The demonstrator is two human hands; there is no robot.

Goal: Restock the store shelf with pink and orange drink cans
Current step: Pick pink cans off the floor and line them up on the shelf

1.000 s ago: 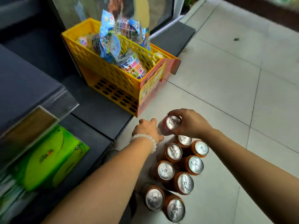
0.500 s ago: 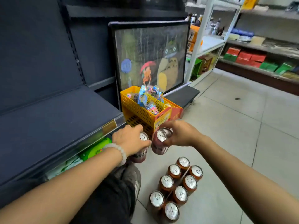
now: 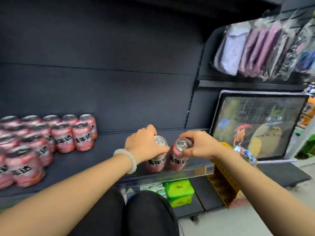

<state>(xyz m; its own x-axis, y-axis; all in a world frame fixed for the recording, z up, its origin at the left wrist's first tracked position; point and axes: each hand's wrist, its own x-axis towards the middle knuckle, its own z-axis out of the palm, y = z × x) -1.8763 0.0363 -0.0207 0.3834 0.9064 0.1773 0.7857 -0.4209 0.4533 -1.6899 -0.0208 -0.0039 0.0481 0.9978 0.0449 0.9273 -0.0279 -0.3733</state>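
A person's two bare arms reached from the bottom of the frame toward a dark shelf point(image 3: 109, 155) at centre. The left hand point(image 3: 144, 143), with a pale bead bracelet point(image 3: 127, 160) on its wrist, curled over the top of one pink drink can point(image 3: 156, 163), fingers wrapped round its rim. The right hand point(image 3: 199, 145) pinched the rim of a second pink can point(image 3: 178, 160), which leaned slightly to the left. The two held cans stood just beside each other at the shelf's front edge, near centre frame; whether their bases touched the shelf was hard to tell.

At the left of the frame, a block of pink cans point(image 3: 42, 142) already stood on the same shelf in rows. About fourteen could be counted, though blur and the frame edge hid the rest.

Under the shelf, at lower centre, lay one green packet point(image 3: 179, 192). One yellow basket point(image 3: 223, 184) stood at lower right, below the right forearm. Behind it leaned one framed cartoon picture point(image 3: 255, 126). At upper right hung a row of roughly five clear-wrapped packages point(image 3: 259, 48), too blurred to count surely.
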